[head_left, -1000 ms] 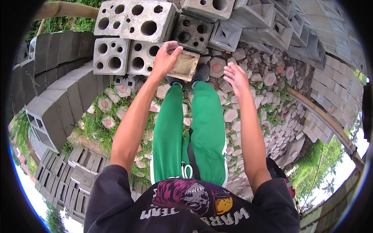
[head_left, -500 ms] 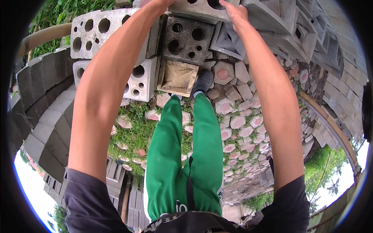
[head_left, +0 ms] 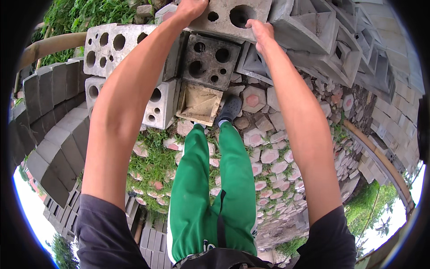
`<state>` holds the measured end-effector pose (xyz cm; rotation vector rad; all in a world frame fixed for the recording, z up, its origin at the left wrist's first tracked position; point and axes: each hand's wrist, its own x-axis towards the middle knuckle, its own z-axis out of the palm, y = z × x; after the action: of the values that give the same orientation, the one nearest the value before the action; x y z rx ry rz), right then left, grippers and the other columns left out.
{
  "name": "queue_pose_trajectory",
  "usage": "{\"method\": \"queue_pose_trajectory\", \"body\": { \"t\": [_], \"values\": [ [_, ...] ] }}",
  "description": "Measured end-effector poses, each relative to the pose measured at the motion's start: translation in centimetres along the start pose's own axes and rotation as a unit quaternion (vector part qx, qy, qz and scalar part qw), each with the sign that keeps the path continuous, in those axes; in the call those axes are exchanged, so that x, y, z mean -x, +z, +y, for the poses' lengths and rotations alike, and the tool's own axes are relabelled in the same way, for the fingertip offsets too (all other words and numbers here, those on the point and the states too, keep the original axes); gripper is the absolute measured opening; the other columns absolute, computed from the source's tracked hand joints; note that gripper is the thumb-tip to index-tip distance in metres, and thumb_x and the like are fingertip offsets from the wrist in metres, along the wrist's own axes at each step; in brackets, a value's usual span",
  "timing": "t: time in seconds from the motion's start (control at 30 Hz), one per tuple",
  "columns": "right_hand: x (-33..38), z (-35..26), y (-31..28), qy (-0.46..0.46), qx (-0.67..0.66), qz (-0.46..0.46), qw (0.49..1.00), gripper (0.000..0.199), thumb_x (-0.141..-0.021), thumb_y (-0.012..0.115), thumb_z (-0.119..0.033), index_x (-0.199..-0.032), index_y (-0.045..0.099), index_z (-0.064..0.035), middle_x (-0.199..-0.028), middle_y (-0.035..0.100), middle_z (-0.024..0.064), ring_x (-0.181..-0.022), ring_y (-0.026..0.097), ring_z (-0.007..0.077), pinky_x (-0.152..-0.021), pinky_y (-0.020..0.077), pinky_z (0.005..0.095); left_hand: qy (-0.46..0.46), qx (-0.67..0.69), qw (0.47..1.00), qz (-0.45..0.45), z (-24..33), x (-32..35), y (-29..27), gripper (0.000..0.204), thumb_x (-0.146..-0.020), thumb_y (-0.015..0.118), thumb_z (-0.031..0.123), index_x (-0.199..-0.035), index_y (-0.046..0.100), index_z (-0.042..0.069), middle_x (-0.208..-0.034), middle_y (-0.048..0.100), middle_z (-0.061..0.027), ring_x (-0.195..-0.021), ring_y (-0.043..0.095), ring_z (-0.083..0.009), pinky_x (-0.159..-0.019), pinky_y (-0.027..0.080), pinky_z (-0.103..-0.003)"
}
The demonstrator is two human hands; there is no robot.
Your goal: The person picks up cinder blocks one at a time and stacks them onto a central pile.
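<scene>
Up top, the right hand [head_left: 261, 33] clamps a block [head_left: 227, 23]; left hand [head_left: 193, 9], hold unclear. Probably heavy, rigid; grasp both ends.

Bright, diffuse daylight; shadow pools inside the holes of the concrete block [head_left: 224, 23] at upper centre. The sky [head_left: 35, 219] blows out white at lower left. Fisheye distortion bends the rim, ringed black.

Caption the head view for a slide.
Left hand and right hand grip a holed block beyond a darker block.
</scene>
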<state>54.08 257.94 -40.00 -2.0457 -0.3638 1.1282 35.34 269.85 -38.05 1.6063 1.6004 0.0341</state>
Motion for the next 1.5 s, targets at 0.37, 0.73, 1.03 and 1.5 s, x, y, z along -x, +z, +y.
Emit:
{"method": "queue_pose_trajectory", "body": {
  "t": [0.37,0.73,1.03,1.5],
  "values": [
    [6.2,1.6,-4.4,0.008,-0.077,-0.18,0.981,0.058,-0.059,0.062,-0.004,-0.116,0.053,0.0029,-0.106,0.061,0.011,-0.098,0.056,0.0219,-0.09,0.0423,0.0335,-0.033,-0.018,0.999,0.024,-1.8,9.6,0.5,0.05,-0.083,0.06,0.035,-0.096,0.062,-0.013,-0.102,0.063,-0.0321,-0.098,0.062,-0.0422,-0.085,0.05,-0.045],
    [32.9,9.8,-14.2,0.122,0.088,-0.197,0.969,0.068,-0.069,0.059,0.004,-0.135,0.044,0.0017,-0.107,0.064,0.0089,-0.088,0.061,0.0157,-0.076,0.0493,0.0283,-0.219,0.331,0.916,0.062,-11.1,46.0,9.4,0.056,-0.076,0.062,0.02,-0.127,0.052,0.001,-0.131,0.049,-0.0313,-0.132,0.037,-0.0419,-0.114,0.022,-0.04],
    [45.7,15.5,-15.4,0.054,0.245,-0.264,0.931,0.076,-0.07,0.059,0.002,-0.143,0.036,-0.0005,-0.115,0.063,0.0117,-0.094,0.062,0.0164,-0.081,0.0486,0.027,-0.364,0.696,0.605,0.132,-18.9,63.6,12.4,0.074,-0.09,0.043,0.06,-0.138,0.039,0.003,-0.134,0.047,-0.0161,-0.123,0.044,-0.0249,-0.103,0.031,-0.04],
    [70.9,11.7,-7.2,-0.083,0.328,-0.463,0.819,0.052,-0.067,0.056,0.003,-0.119,0.053,0.0022,-0.101,0.063,0.0085,-0.087,0.06,0.0177,-0.077,0.0481,0.029,-0.082,0.904,0.319,0.271,-25.0,85.5,6.3,0.071,-0.091,0.042,0.062,-0.137,0.045,0.008,-0.131,0.054,-0.0132,-0.112,0.056,-0.0272,-0.097,0.045,-0.041]
  ]
}}
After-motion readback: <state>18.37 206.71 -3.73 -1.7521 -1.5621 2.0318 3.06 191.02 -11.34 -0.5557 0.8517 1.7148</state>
